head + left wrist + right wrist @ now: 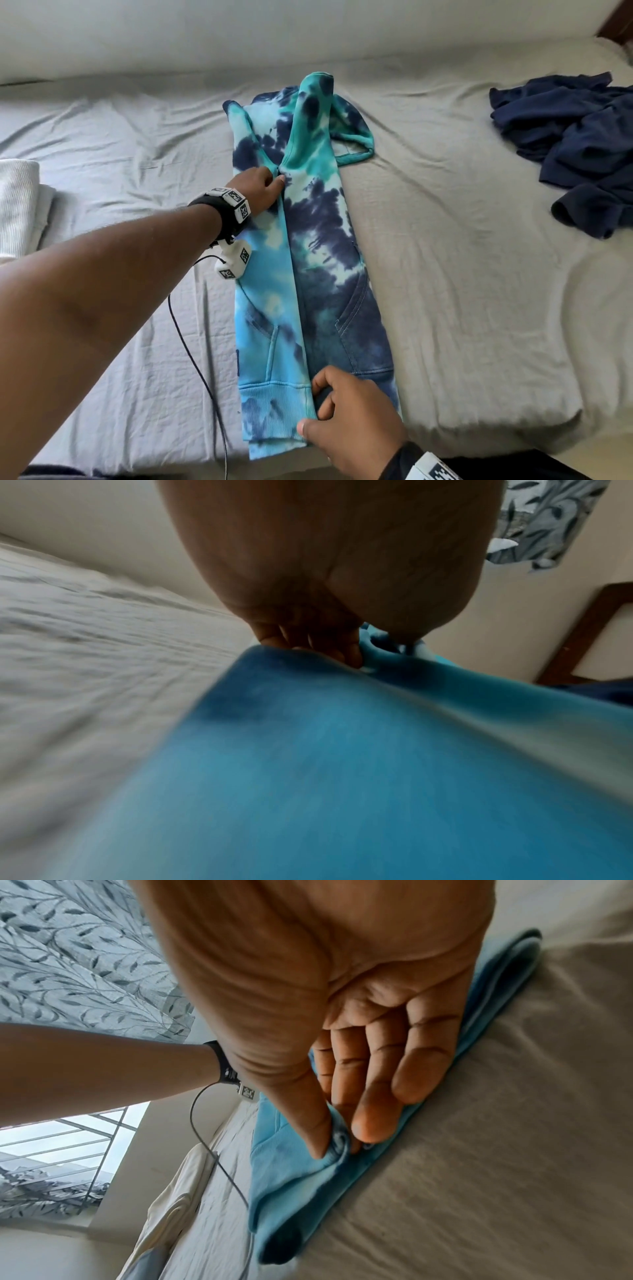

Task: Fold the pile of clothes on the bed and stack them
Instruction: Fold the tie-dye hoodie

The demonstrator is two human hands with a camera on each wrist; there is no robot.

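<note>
A blue, teal and navy tie-dye hoodie [325, 240] lies lengthwise on the bed, its left side folded over onto the middle, hood at the far end. My left hand [277, 178] pinches the folded edge near the shoulder. The left wrist view shows the left hand [329, 647] with fingers curled into the blurred blue hoodie [342, 750]. My right hand [313, 407] pinches the same edge at the ribbed hem, close to me. In the right wrist view, the right hand [339, 1142] has thumb and fingertips squeezing the hoodie [298, 1177] hem fold.
A heap of unfolded navy clothes [575, 144] lies at the right. A folded white garment [20, 205] sits at the left edge. The grey bed sheet [462, 274] is wrinkled, its front edge near me. A thin cable [191, 342] hangs from my left wrist.
</note>
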